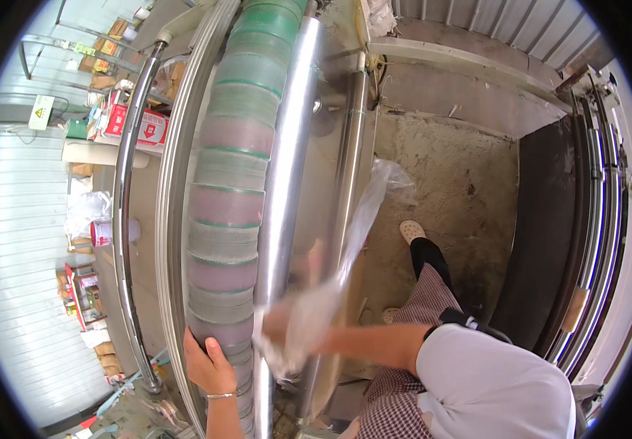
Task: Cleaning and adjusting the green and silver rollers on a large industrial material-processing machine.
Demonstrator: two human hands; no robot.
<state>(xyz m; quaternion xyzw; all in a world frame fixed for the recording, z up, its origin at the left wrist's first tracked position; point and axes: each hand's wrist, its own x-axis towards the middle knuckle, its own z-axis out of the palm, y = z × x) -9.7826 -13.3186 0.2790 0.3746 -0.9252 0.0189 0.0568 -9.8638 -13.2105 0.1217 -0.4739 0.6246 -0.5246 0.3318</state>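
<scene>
A long row of film-like rolls (232, 172), green at the far end and alternating grey and pinkish nearer me, runs along the machine. My left hand (212, 369), with a bracelet at the wrist, rests on the near part of this row, thumb apart from the fingers. Just to its right, my right hand (281, 327) is smeared by motion beside a shiny metal roller (290, 154). Crumpled clear plastic film (316, 314) is bunched in and around the right hand. A long strip of it trails away to the far right, over the floor.
On the left a chrome bar (122, 219) and a ribbed metal rail (173, 183) run alongside. Beyond them stand a red and white box (136, 126) and other cartons. A dark panel (539, 219) and metal rods (601, 241) line the right. My shoe (412, 232) is on the concrete floor (451, 175).
</scene>
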